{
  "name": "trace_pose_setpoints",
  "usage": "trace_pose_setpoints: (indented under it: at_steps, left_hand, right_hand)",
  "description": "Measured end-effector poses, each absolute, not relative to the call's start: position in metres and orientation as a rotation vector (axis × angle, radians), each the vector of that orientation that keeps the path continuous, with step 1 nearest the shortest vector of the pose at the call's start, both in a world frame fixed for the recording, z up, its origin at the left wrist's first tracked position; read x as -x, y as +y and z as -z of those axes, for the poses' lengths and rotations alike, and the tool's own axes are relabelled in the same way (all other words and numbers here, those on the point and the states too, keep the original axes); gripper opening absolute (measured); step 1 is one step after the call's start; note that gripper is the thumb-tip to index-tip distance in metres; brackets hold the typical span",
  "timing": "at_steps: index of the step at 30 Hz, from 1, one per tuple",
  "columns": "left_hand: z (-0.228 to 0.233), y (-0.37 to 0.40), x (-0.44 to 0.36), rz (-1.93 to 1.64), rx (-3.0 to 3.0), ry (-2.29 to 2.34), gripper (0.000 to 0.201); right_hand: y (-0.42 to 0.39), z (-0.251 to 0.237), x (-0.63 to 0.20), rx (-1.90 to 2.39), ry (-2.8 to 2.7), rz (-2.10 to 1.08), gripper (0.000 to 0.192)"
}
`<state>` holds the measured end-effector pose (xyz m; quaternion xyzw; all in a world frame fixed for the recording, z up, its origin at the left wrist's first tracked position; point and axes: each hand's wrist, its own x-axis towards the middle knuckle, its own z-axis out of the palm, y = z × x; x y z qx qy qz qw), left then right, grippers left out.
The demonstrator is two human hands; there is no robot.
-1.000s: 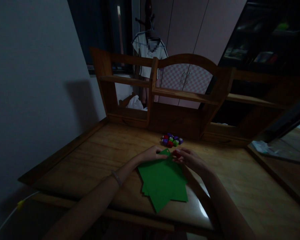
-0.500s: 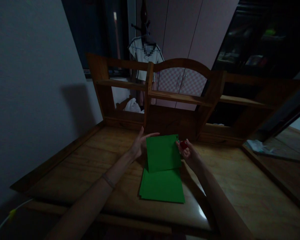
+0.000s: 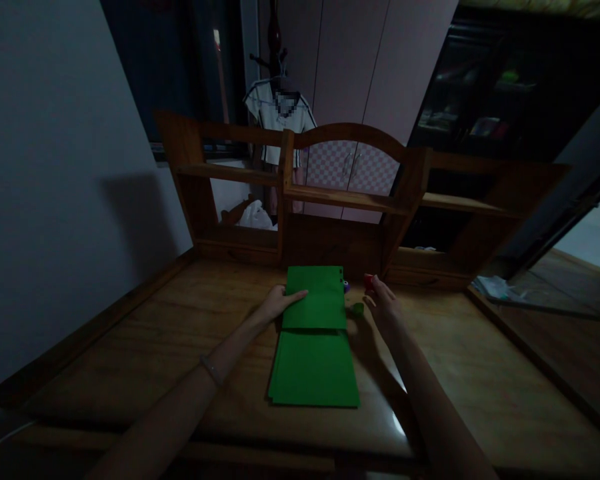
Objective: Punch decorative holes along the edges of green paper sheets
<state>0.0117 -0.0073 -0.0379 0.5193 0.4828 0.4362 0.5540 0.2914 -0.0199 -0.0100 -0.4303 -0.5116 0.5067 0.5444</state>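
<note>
The left hand (image 3: 275,305) holds the raised green sheet (image 3: 316,299) at its left edge, thumb in front and fingers behind, above the green paper stack (image 3: 313,369), while the right hand (image 3: 384,308), just right of the sheet, pinches a small red punch (image 3: 368,281) at its fingertips.

Both forearms are bare, with 1 thin bracelet (image 3: 211,371) on the left wrist.

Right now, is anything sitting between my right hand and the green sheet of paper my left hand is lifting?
Yes. A small green round piece lies on the wooden desk in the gap between the right hand, which pinches a small red piece, and the raised green paper sheet held by the left hand.
</note>
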Motion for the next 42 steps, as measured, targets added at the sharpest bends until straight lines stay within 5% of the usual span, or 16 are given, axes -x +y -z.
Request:
trace_pose_setpoints:
  at_steps: [8,20,31,42]
  left_hand:
    - [0.04,-0.007,-0.011,-1.023,-1.214,1.144,0.049]
    - [0.031,-0.017,-0.015,-0.989,-1.201,1.079,0.049]
    - [0.027,-0.022,-0.021,-1.011,-1.319,1.126,0.04]
    - [0.019,-0.027,-0.023,-1.022,-1.383,1.091,0.041]
  right_hand:
    - [-0.006,0.025,-0.317,1.396,-1.27,-0.62,0.046]
    - [-0.014,0.019,-0.302,1.464,-1.466,-0.443,0.044]
    - [-0.038,-0.005,-0.276,1.009,-1.578,-1.034,0.027]
    - [-0.027,0.009,-0.279,0.954,-1.573,-1.086,0.012]
